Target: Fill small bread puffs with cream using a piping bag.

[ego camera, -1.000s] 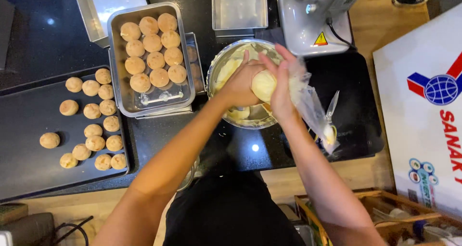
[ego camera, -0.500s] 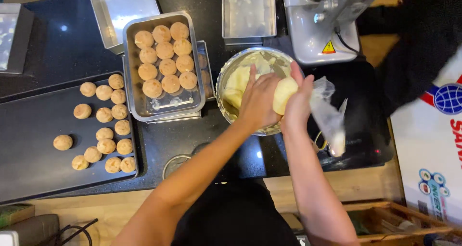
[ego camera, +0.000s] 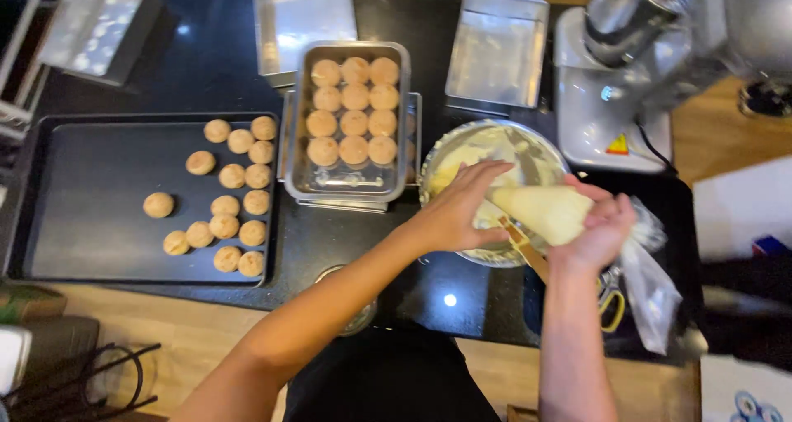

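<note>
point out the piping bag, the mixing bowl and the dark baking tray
piping bag [ego camera: 544, 212], head view, on its cream-filled bulge
mixing bowl [ego camera: 450, 154], head view, on its upper left metal rim
dark baking tray [ego camera: 91, 191], head view, on a bare part of its floor

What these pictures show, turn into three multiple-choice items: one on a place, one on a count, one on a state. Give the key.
1. The dark tray lies where, seen from the metal pan?
A. to its left
B. to its right
C. on top of it

2. How many round puffs sit in the metal pan?
A. six
B. twelve
C. twenty

3. The piping bag is
A. flat and empty
B. full of pale cream, held in the right hand
C. lying alone on the counter

Key: 1 A, the tray borders the pan's left side; 2 B, four rows of three; 3 B, the bag bulges in the closed right hand.
</note>
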